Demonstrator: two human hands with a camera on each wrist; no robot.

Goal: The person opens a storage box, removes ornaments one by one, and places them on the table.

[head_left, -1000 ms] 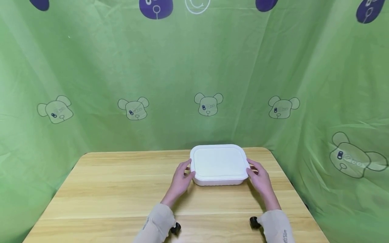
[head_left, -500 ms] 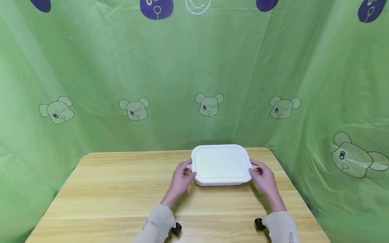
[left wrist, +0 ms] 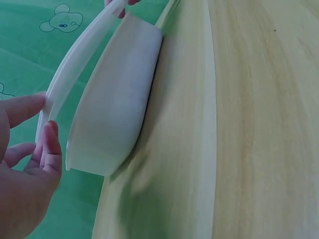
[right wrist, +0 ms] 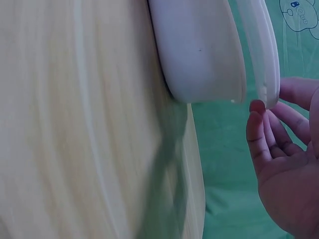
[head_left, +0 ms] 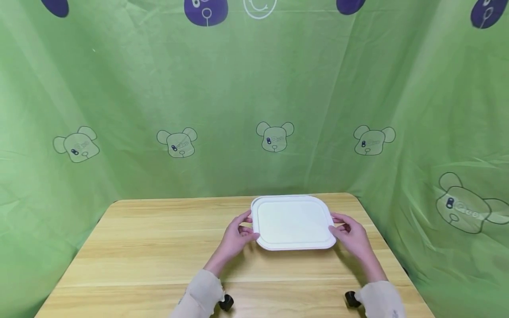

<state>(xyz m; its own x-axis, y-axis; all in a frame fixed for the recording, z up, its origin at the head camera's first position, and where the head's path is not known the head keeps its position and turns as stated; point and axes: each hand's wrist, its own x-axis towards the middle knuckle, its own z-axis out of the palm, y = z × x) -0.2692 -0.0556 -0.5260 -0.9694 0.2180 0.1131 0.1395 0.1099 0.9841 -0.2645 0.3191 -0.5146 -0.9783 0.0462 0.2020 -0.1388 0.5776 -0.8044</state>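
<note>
A white rectangular lid [head_left: 294,223] with rounded corners is held level between both hands. My left hand [head_left: 235,237] pinches its left edge, thumb on top and fingertips below. On the opposite edge, my right hand [head_left: 351,237] grips the lid the same way. Under it stands a white box [left wrist: 114,94] on the table, almost wholly hidden by the lid in the head view. Both wrist views show a gap between the box's rim and the raised lid. The box's inside is out of sight.
The light wooden table [head_left: 159,251] ends just behind the box. Green curtains [head_left: 222,97] printed with bear heads enclose the back and sides. A black device [head_left: 226,303] is strapped at the left wrist, and another black device [head_left: 352,299] at the right wrist.
The lid has come off the box, lifted and drawn toward the person by both hands. The right hand has shifted rightward. The box's front wall, visible earlier in the head view, is now covered.
</note>
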